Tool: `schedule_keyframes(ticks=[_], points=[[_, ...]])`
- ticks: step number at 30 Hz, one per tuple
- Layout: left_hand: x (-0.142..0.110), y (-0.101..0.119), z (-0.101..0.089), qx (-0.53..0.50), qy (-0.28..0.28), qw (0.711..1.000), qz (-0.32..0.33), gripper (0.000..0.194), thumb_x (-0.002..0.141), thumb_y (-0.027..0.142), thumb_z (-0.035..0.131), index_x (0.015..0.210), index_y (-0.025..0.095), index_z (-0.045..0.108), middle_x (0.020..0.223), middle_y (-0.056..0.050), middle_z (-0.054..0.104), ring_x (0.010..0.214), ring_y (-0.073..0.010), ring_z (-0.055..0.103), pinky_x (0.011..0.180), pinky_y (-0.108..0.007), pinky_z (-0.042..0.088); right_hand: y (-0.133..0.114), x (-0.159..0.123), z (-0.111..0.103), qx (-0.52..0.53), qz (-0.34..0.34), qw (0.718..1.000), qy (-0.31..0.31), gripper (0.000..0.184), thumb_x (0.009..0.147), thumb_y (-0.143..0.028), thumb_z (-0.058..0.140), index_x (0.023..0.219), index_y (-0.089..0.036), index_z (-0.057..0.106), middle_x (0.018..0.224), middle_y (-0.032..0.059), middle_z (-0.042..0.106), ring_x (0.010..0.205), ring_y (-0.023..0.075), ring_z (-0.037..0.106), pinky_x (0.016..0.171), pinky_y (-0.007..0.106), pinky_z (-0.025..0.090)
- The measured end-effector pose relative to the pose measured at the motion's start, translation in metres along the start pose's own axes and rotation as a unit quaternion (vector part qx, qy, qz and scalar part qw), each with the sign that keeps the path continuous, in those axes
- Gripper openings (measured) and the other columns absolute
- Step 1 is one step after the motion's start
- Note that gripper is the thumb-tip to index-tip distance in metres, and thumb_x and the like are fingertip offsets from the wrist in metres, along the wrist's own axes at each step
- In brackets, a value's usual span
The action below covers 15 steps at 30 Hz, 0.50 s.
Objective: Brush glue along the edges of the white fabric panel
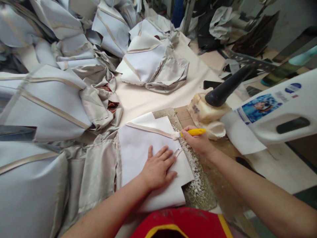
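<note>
My left hand (158, 167) lies flat, fingers spread, on a white fabric panel (138, 145) with a beige trim strip along its upper edge. It presses the panel down on the table. My right hand (198, 142) is closed round a yellow-handled brush (193, 132). The brush's pale tip touches the right end of the trim strip. Under the panel's right edge is a board (198, 178) crusted with dried white glue.
Piles of similar white and grey fabric pieces (49, 109) fill the left side and the back (153, 62). A glue-caked pot with a black handle (213, 109) stands just beyond my right hand. A large white plastic jug (279, 109) lies at the right.
</note>
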State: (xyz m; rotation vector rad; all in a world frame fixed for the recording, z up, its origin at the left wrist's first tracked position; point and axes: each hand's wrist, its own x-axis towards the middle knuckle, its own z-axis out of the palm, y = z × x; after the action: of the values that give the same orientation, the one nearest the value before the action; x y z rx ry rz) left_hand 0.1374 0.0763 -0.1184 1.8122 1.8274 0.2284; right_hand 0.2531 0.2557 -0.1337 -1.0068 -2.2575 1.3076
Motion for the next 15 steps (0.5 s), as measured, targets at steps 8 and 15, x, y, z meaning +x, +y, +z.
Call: schedule_keyframes(ticks=[8, 15], points=[[0.0, 0.0, 0.003, 0.019, 0.015, 1.0, 0.006, 0.043, 0.085, 0.047, 0.049, 0.125, 0.031, 0.044, 0.137, -0.003, 0.041, 0.131, -0.0266, 0.023, 0.101, -0.063, -0.011, -0.003, -0.022, -0.006, -0.009, 0.028, 0.999, 0.036, 0.022, 0.081, -0.036, 0.045, 0.07, -0.019, 0.052, 0.064, -0.0003, 0.054, 0.063, 0.014, 0.05, 0.062, 0.027, 0.038], [0.0, 0.0, 0.002, 0.021, 0.009, 1.0, 0.005, 0.044, 0.084, 0.045, 0.053, 0.125, 0.031, 0.045, 0.136, -0.004, 0.041, 0.13, -0.0279, 0.025, 0.103, -0.062, -0.006, -0.003, -0.049, -0.013, 0.004, 0.051, 0.999, 0.0, 0.025, 0.081, -0.039, 0.046, 0.067, -0.019, 0.053, 0.062, 0.0, 0.053, 0.059, 0.0136, 0.049, 0.056, 0.026, 0.038]])
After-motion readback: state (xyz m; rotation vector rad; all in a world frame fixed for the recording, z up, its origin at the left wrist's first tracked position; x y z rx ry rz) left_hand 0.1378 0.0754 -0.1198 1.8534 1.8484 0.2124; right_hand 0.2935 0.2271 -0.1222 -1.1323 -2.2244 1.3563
